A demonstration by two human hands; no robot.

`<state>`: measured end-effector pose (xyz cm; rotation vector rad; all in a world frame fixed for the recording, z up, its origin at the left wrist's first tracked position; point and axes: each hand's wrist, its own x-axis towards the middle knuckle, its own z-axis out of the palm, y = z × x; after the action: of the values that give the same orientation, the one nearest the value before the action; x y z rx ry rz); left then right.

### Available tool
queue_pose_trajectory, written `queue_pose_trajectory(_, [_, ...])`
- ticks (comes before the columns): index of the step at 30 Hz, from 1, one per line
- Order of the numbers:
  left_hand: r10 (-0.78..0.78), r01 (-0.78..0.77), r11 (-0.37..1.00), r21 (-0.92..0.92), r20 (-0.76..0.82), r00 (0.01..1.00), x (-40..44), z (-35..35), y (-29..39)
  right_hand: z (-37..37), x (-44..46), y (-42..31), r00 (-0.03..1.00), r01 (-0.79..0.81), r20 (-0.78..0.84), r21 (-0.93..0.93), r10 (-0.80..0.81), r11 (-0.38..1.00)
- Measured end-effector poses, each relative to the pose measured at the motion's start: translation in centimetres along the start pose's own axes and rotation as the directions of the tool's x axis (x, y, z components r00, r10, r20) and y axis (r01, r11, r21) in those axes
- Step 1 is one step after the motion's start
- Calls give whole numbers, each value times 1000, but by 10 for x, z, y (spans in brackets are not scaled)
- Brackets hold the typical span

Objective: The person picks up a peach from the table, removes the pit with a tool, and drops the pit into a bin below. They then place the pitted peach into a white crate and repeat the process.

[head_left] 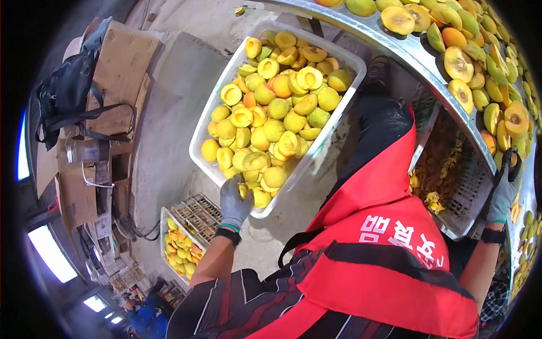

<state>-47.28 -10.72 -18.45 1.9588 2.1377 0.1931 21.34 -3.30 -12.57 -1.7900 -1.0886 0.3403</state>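
Note:
My left hand (234,202), in a grey glove, is at the near edge of a white crate (199,129) piled with pitted yellow peach halves (274,130). Its fingers are curled round a peach half (243,190) just inside the rim. My right hand (504,189), also gloved, is by the metal table's rim (451,90), close to peach halves (516,118) that still hold their stones. Its fingers look closed and dark at the tips. What they hold, if anything, I cannot make out.
Under the table stands a perforated crate (474,198) with brownish scraps. A smaller crate of fruit (182,254) and a grid-like rack (197,217) are on the floor. Cardboard boxes (121,62) and a black bag (65,93) stand left. A person in blue (148,316) is far off.

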Motion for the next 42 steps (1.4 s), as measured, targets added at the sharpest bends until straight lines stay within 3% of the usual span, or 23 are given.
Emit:
queue_pose_trajectory(1, [2, -2, 1000, 1, -4, 1000, 2, 6, 0, 2, -1, 0, 1000, 1, -2, 3, -1, 1000])
queue_pose_trajectory(3, [-56, 23, 986, -167, -193, 980, 8, 25, 10, 1, -1, -2, 1000, -25, -18, -19, 25, 1000])
queue_pose_trajectory(5, [-146, 107, 970, -220, -171, 974, 24, 35, 19, 1, 1, -2, 1000, 4, -18, -39, -5, 999])
queue_pose_trajectory(7, [-277, 282, 959, -13, -233, 932, 37, 39, 29, 1, 3, 1, 999, 33, -28, -56, -35, 998])
queue_pose_trajectory(8, [-175, 193, 980, 54, -242, 954, 35, 38, 24, 0, 2, 3, 998, 59, -22, -86, -61, 995])
queue_pose_trajectory(13, [-186, 203, 975, 89, -176, 967, 40, 30, 17, 4, -1, 5, 998, 13, -54, -33, -14, 999])
queue_pose_trajectory(15, [-178, 167, 976, -142, -68, 982, 44, 21, 5, 6, -5, -4, 999, -1, -51, -54, -2, 999])
queue_pose_trajectory(16, [-59, 48, 997, -61, -190, 980, 47, 13, 20, 6, -6, -8, 999, -6, -32, -82, 3, 997])
queue_pose_trajectory(17, [-60, 49, 997, -61, -192, 980, 53, 11, 34, 6, -5, -6, 1000, -4, -31, -80, 2, 997])
queue_pose_trajectory(19, [215, -221, 971, -93, -71, 974, 73, 15, 63, 6, -4, -1, 997, 71, -28, -70, -73, 995])
queue_pose_trajectory(21, [-21, 16, 963, 267, 16, 1000, 85, 40, 104, 6, -5, 1, 998, 53, -32, -48, -55, 997])
queue_pose_trajectory(22, [32, -23, 955, 296, -26, 999, 92, 48, 106, 7, -5, -2, 999, 32, -37, -29, -33, 999])
queue_pose_trajectory(25, [25, -32, 956, 292, 26, 999, 104, 49, 99, 11, -6, -19, 999, -27, -28, -184, 22, 982])
queue_pose_trajectory(29, [-50, 10, 958, 288, 132, 990, 114, 17, 119, 6, -7, -3, 998, 50, -42, -105, -55, 993])
queue_pose_trajectory(31, [-112, 69, 986, 148, 300, 947, 141, -22, 145, 3, -6, -3, 981, 158, -48, -382, -190, 911])
queue_pose_trajectory(32, [124, -129, 986, 109, 58, 991, 153, -17, 141, 6, -8, -17, 988, 131, -31, -353, -151, 926])
queue_pose_trajectory(33, [341, -322, 939, 121, -195, 920, 164, -9, 137, 6, -9, -20, 988, 130, -28, -359, -151, 924])
queue_pose_trajectory(34, [438, -433, 897, 85, -291, 850, 182, 0, 143, 8, -9, -22, 992, 104, -33, -335, -123, 936])
queue_pose_trajectory(35, [437, -433, 898, 85, -292, 851, 194, 12, 154, 11, -9, -25, 995, 79, -39, -309, -95, 948])
queue_pose_trajectory(38, [481, -455, 876, 159, -246, 842, 230, 39, 182, 16, -12, -35, 992, 82, -76, -235, -102, 968])
queue_pose_trajectory(41, [260, -263, 964, 44, 67, 963, 266, 38, 198, 11, -11, -28, 983, 142, -53, -402, -178, 905])
queue_pose_trajectory(42, [188, -199, 968, 155, 83, 979, 282, 37, 197, 12, -13, -28, 984, 141, -45, -403, -173, 904])
